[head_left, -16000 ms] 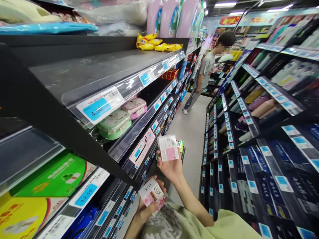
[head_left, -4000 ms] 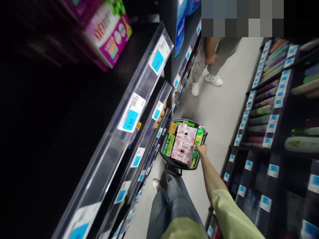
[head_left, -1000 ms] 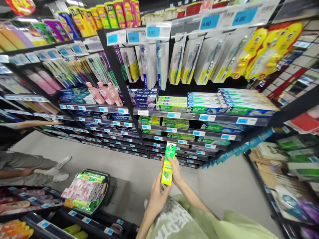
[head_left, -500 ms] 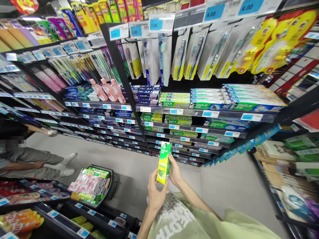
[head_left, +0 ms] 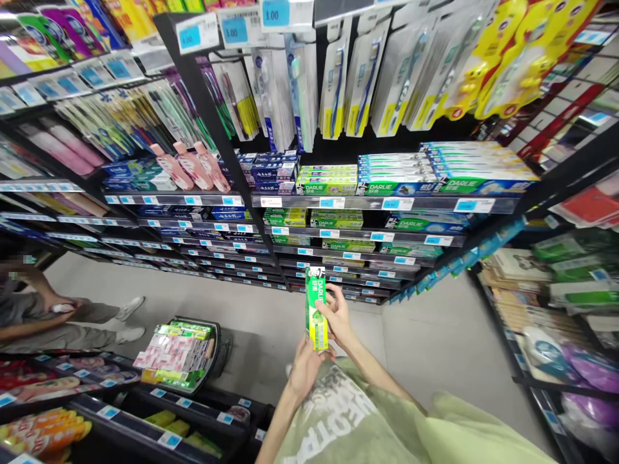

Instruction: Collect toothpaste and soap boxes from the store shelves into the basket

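Observation:
A green and yellow toothpaste box (head_left: 316, 322) with DARLIE lettering is held upright in front of my chest. My left hand (head_left: 305, 368) grips its lower end from below. My right hand (head_left: 337, 317) is on its right side, with a finger laid across the front face and the other fingers bent near the edge. Some fingertips are hidden behind the box. Past the box stand shelves with similar toothpaste boxes (head_left: 333, 180).
Toothbrush packs (head_left: 333, 84) hang above the shelf. A basket (head_left: 213, 370) heaped with boxes sits on the floor at left, and a seated person (head_left: 43, 316) is beyond it. Low display bins (head_left: 120, 419) line the lower left; another shelf (head_left: 536, 380) stands at right.
The toothpaste box has been turned to show another face, its lettering now running lengthwise. My right hand's fingers have come onto its front. The view has shifted slightly down.

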